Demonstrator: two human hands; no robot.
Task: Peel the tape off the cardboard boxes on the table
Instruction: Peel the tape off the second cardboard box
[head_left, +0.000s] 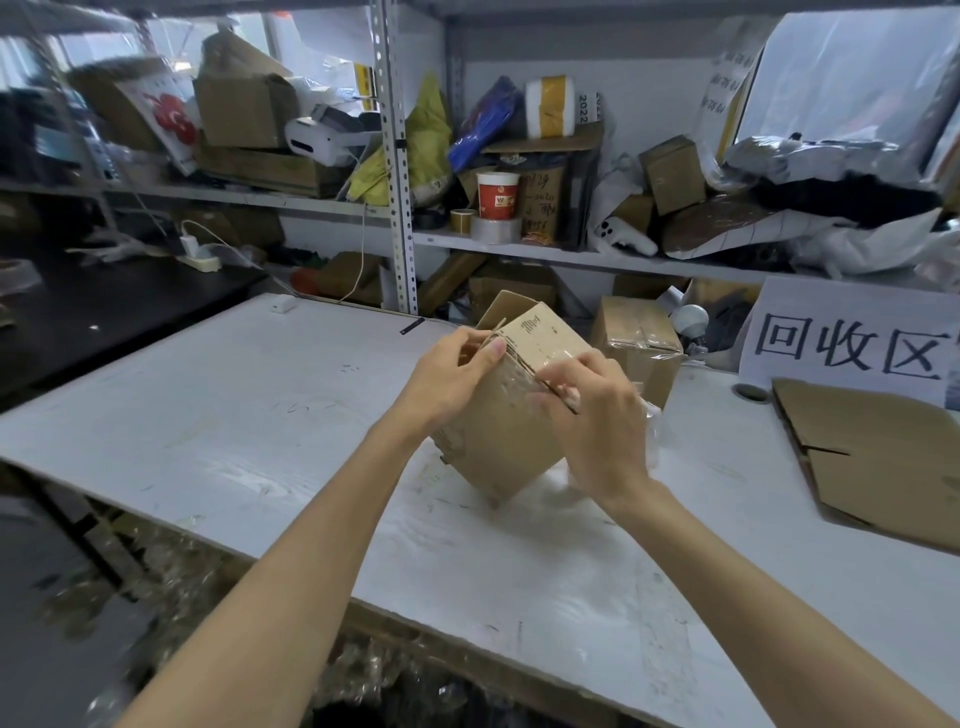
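**Two hands on one tilted box**

One metal shelving rack (400, 208) fills the back, crowded with cartons and bags. In front of it stands one white table (208, 415). On the table's right end lies one flattened cardboard sheet (883, 467), and behind that leans one white sign (852, 343) with three large black characters.

Two upright boxes are on the table. The cardboard box (498, 447) is near the table's middle, tilted on one lower corner, with its top flaps open. The second box (639, 338) sits just behind it to the right, with glossy film across its top.

Clear tape (556, 358) shows as a shiny strip along the cardboard box's upper edge.

Both hands are on the cardboard box. The left hand (452, 379) grips its upper left corner, thumb pressed on the edge and fingers curled over the flap. The right hand (597, 431) has its fingers curled tight at the taped upper edge, pinching there; whether the tape itself is between the fingertips cannot be told.

On the middle shelf stand one red paper cup (497, 195), one clear tape roll (496, 228) below it, and one small yellow roll (460, 218) beside that
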